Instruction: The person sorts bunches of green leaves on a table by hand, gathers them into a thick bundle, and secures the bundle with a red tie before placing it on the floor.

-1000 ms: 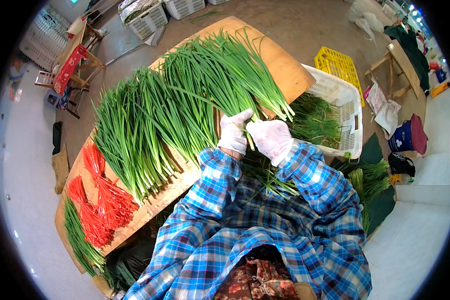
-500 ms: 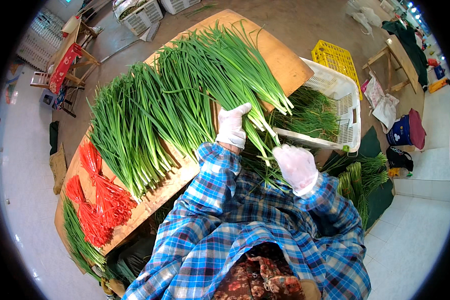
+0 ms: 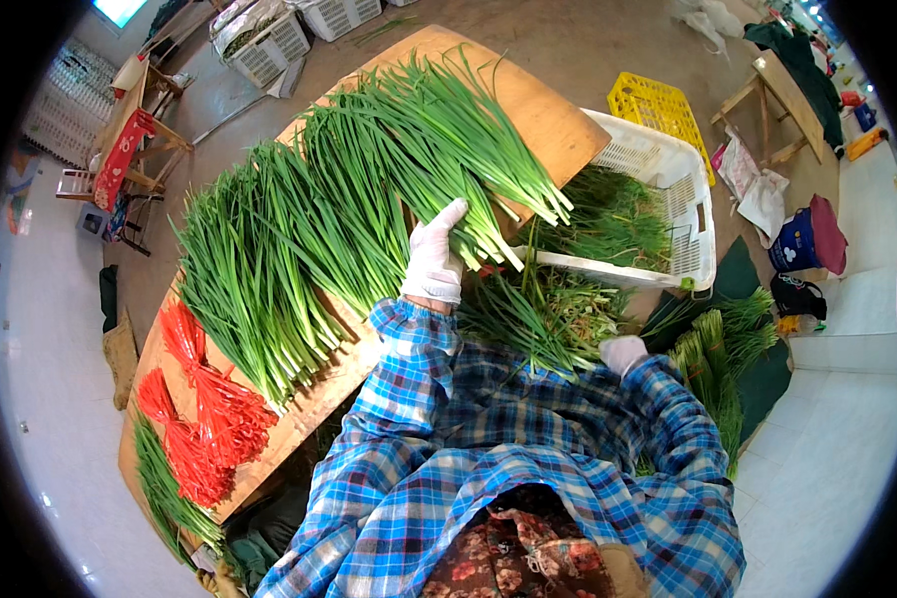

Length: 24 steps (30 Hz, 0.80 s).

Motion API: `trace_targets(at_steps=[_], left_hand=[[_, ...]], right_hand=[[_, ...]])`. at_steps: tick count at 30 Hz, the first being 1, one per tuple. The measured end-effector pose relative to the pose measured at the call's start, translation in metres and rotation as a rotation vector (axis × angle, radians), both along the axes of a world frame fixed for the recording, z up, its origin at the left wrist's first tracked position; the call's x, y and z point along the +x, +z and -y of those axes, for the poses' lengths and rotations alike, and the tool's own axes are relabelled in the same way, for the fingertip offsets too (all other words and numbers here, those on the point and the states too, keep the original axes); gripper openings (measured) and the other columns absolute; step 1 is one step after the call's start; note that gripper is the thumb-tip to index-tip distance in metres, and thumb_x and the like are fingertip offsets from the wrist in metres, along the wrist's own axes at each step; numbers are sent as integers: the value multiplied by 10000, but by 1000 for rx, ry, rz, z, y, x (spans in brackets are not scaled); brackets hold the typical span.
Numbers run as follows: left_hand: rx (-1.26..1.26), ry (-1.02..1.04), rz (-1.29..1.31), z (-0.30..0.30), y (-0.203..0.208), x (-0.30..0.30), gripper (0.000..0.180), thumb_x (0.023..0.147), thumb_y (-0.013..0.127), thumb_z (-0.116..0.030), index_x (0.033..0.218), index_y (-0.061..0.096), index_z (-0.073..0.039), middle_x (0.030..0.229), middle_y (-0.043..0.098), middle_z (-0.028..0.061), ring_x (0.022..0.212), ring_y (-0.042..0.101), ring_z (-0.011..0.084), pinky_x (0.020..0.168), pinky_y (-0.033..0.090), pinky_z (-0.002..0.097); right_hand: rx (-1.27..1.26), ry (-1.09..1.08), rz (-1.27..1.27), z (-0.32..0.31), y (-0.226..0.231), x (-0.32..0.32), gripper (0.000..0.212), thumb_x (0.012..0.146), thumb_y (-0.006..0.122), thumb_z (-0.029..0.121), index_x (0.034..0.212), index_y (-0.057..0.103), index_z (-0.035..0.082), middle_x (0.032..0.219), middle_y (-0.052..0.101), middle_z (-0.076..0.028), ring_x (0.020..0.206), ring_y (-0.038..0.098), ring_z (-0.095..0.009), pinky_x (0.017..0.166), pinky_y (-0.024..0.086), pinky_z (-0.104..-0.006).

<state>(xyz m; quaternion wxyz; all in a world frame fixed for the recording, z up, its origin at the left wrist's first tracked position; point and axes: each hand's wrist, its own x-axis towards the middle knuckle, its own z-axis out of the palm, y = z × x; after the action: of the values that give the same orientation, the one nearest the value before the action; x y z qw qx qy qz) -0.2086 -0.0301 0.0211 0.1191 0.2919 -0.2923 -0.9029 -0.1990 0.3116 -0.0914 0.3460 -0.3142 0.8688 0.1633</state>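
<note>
Long green garlic chives [image 3: 369, 179] with pale stem ends lie in a thick row across a wooden board. My left hand [image 3: 435, 261], in a white glove, is closed round a bunch at the row's right end, thumb on top and the other fingers mostly hidden beneath. The white stem ends stick out to the right past the board's edge. My right hand [image 3: 623, 354], also gloved, is low at my right side, apart from that bunch; its fingers are hidden or blurred. Loose chives and trimmings [image 3: 548, 314] lie below, between my hands.
Red plastic ties [image 3: 214, 409] lie in bundles at the board's [image 3: 558, 130] left end. Right of the board stands a white crate [image 3: 693, 209] with loose greens, a yellow crate [image 3: 658, 110] behind it. Tied chive bundles [image 3: 713, 364] lie on dark cloth at my right.
My right hand has moved from the chives' stem ends down and to the right. The lowest stems that hung there are gone from the held bunch. My left hand keeps its grip.
</note>
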Motion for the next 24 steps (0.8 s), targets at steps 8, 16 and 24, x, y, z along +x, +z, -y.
trace_targets(at_steps=[8,16,24], left_hand=[[22,-53,3,4,-17,-6,206,728,611,-21,912,542,43,854,593,122,758,587,259,674,513,384],[-23,-39,16,4,-11,-4,218,738,593,7,947,538,29,902,587,116,801,581,249,701,501,386],[-50,-37,17,2,0,-2,218,740,593,-8,946,538,38,911,587,124,806,580,255,713,500,392]], right_hand=[[-228,-321,14,4,18,-17,238,809,503,197,1006,529,66,946,597,-137,838,587,-270,699,474,-353],[-219,-295,-55,65,45,17,659,745,601,356,1284,312,111,1177,479,-122,993,538,-235,769,466,-326],[-493,-413,-47,55,-54,34,326,780,527,338,946,586,63,893,583,-125,834,549,-288,751,443,-357]])
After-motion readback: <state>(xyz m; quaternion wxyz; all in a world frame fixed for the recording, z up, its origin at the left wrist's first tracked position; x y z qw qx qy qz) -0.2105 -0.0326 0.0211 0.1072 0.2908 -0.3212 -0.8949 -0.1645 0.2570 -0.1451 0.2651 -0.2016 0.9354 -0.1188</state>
